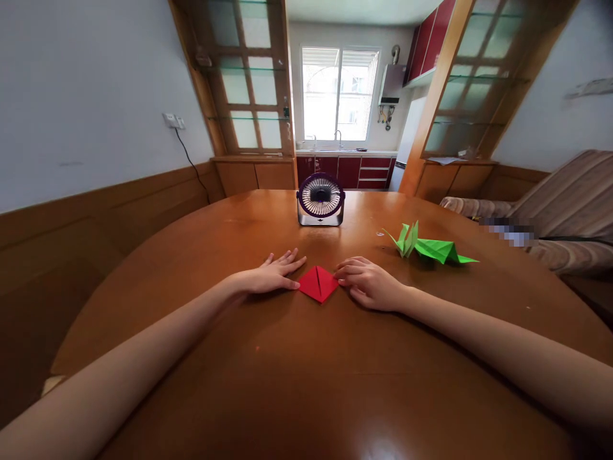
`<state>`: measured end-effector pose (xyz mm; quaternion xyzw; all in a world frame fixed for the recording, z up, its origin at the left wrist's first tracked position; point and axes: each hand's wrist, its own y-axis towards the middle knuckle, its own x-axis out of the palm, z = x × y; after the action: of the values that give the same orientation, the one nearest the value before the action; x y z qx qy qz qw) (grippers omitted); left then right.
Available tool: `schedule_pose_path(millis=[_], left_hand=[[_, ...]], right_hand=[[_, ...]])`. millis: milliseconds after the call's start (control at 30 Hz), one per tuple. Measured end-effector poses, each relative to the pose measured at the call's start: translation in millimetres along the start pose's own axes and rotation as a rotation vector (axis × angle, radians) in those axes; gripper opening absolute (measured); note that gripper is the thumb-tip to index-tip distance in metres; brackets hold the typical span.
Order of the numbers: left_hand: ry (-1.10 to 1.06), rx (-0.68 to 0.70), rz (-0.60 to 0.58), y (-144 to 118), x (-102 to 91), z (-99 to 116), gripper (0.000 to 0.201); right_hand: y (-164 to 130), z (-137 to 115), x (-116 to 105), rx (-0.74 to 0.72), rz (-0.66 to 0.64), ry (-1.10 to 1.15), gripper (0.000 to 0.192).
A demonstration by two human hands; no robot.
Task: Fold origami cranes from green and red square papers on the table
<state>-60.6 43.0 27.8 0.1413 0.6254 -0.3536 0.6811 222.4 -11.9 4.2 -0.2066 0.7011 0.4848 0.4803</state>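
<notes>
A small piece of red folded paper (311,287) lies on the table in a diamond shape, with a dark slit running down from its top corner. My left hand (272,273) rests flat to the left of it, fingers spread, the thumb tip at the paper's left corner. On the other side, my right hand (368,283) has its fingers bent and close together, their tips on the right corner. Its thumb is tucked lower, partly hidden. Beyond my right hand sits a green origami figure (435,249) with pointed folds and a long tail.
A small round desk fan (320,195) stands on the wooden table (287,383) ahead of the paper. A striped armchair (565,198) is at the right. Behind are glass-shelved cabinets (253,76) and a kitchen with a window (340,92).
</notes>
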Motion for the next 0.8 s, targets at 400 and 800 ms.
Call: schedule_pose_path(millis=[400, 800], left_hand=[[0.099, 0.007, 0.142, 2.7, 19.0, 31.3, 0.063], [0.173, -0.032, 0.23, 15.3, 27.7, 38.9, 0.065]], right_hand=[[5.5, -2.0, -3.8, -0.027, -0.141, -0.085, 0.031], [10.1, 3.0, 3.9, 0.014, -0.23, -0.048, 0.053]])
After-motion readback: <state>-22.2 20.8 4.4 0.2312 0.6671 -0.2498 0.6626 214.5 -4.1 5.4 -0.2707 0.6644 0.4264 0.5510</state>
